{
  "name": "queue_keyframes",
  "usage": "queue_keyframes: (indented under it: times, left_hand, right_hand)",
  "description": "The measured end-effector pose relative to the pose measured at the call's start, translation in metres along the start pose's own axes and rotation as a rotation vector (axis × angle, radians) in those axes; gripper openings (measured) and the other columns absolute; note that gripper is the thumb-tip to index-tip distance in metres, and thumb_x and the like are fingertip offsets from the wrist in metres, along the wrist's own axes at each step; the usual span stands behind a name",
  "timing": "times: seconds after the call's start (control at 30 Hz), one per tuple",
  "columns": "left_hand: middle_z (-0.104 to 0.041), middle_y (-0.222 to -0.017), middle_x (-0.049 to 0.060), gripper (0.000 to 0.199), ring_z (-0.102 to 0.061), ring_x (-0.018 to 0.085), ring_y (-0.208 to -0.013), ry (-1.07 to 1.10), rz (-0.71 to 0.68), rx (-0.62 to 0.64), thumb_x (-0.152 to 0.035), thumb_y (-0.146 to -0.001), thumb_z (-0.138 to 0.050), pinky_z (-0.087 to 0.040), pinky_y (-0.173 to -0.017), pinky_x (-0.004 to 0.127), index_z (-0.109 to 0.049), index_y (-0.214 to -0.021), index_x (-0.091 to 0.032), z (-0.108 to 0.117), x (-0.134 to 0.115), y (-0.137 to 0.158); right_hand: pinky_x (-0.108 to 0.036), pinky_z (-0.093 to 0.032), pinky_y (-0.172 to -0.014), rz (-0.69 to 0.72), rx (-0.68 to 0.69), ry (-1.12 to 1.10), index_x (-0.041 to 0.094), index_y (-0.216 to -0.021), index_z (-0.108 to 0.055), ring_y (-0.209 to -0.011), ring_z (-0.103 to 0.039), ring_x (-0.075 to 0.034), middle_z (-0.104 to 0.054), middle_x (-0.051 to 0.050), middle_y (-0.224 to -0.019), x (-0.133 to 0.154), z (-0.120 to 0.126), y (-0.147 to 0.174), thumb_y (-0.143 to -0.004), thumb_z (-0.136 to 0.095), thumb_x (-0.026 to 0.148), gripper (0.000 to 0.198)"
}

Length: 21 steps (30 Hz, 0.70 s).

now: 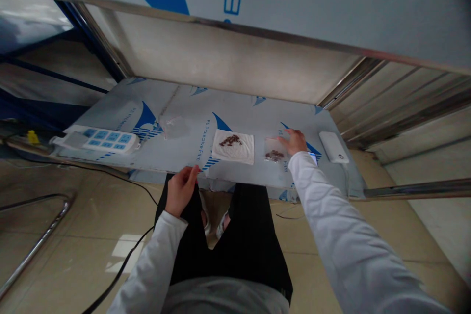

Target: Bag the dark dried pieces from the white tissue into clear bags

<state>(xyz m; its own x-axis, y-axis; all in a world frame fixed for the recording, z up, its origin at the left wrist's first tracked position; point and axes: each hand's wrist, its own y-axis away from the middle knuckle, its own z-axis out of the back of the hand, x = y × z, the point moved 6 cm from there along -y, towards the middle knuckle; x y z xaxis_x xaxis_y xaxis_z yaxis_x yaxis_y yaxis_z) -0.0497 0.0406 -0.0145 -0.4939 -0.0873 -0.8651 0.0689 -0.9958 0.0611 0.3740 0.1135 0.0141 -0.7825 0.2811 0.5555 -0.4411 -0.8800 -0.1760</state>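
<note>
My left hand (181,190) is at the front edge of the shelf, thumb and forefinger pinched together; whatever is between them is too small to make out. Over the right part of the shelf, my right hand (297,142) has thumb and forefinger apart. Its thumb reaches the upper edge of a small clear plastic bag (274,156) holding brown pieces; I cannot tell whether it presses on the bag. Between my hands lies a white cloth (243,154) with a loose heap of small brown cylindrical pieces (230,141) on it.
A power strip (110,140) with blue sockets lies at the left. Behind it is another clear plastic bag (172,127). A white box-shaped device (333,147) sits at the right, and a lit screen (313,158) shows beside my right wrist. An upper shelf (312,5) overhangs the back.
</note>
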Motion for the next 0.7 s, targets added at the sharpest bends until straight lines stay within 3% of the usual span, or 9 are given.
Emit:
queue_keyframes:
  times: [0.1,0.2,0.27,0.37,0.47,0.6,0.7]
  left_hand:
    - [-0.068,-0.082,0.006,0.035,-0.062,0.016,-0.067,-0.256,0.063,-0.283,-0.044,-0.083,-0.051,-0.047,-0.067,0.026,-0.064,-0.098,-0.015,0.027,0.015,-0.043]
    - [-0.061,-0.113,0.015,0.047,-0.062,0.021,-0.093,-0.354,0.11,-0.415,-0.041,-0.081,-0.055,-0.046,-0.085,0.033,-0.054,-0.117,-0.011,0.04,0.022,-0.085]
    - [-0.056,-0.122,0.02,0.055,-0.055,0.028,-0.11,-0.417,0.152,-0.463,-0.043,-0.08,-0.057,-0.042,-0.093,0.038,-0.05,-0.122,-0.008,0.045,0.026,-0.107]
    - [-0.057,-0.118,0.024,0.049,-0.053,0.034,-0.113,-0.479,0.225,-0.461,-0.041,-0.079,-0.061,-0.042,-0.092,0.045,-0.057,-0.112,-0.005,0.049,0.032,-0.127]
    - [-0.062,-0.11,0.02,0.032,-0.057,0.031,-0.106,-0.512,0.267,-0.436,-0.034,-0.081,-0.062,-0.044,-0.09,0.046,-0.062,-0.1,-0.008,0.052,0.036,-0.134]
    - [-0.062,-0.109,0.009,0.027,-0.06,0.022,-0.099,-0.53,0.252,-0.433,-0.033,-0.087,-0.055,-0.048,-0.087,0.043,-0.06,-0.106,-0.013,0.059,0.032,-0.132]
    - [-0.065,-0.099,0.01,0.022,-0.06,0.022,-0.095,-0.526,0.183,-0.463,-0.029,-0.087,-0.054,-0.044,-0.087,0.039,-0.062,-0.097,-0.012,0.064,0.014,-0.12]
  right_hand:
    - [-0.039,-0.034,-0.097,0.072,-0.084,0.006,0.008,-0.101,-0.064,-0.105,-0.053,-0.024,-0.061,-0.016,-0.106,0.017,0.014,0.028,-0.077,-0.058,0.039,0.04]
    - [-0.041,-0.043,-0.087,0.157,-0.17,-0.088,0.013,-0.109,-0.062,-0.095,-0.057,-0.025,-0.063,-0.015,-0.106,0.039,0.024,0.078,-0.079,-0.057,0.041,0.041]
    - [-0.038,-0.048,-0.078,0.184,-0.171,-0.198,0.017,-0.109,-0.063,-0.092,-0.059,-0.024,-0.065,-0.012,-0.105,0.053,0.024,0.119,-0.082,-0.056,0.044,0.039]
    - [-0.037,-0.05,-0.078,0.171,-0.075,-0.336,0.019,-0.105,-0.064,-0.093,-0.061,-0.023,-0.066,-0.01,-0.106,0.07,0.011,0.178,-0.084,-0.054,0.043,0.033]
    - [-0.039,-0.05,-0.081,0.147,0.013,-0.417,0.019,-0.102,-0.065,-0.094,-0.062,-0.023,-0.067,-0.01,-0.103,0.079,-0.005,0.222,-0.086,-0.054,0.04,0.028]
    - [-0.042,-0.05,-0.083,0.1,0.102,-0.445,0.022,-0.103,-0.065,-0.097,-0.061,-0.025,-0.066,-0.01,-0.106,0.072,-0.016,0.254,-0.086,-0.054,0.038,0.026]
    - [-0.043,-0.049,-0.083,0.082,0.125,-0.435,0.022,-0.102,-0.065,-0.096,-0.061,-0.025,-0.066,-0.009,-0.105,0.066,-0.013,0.259,-0.087,-0.054,0.037,0.024]
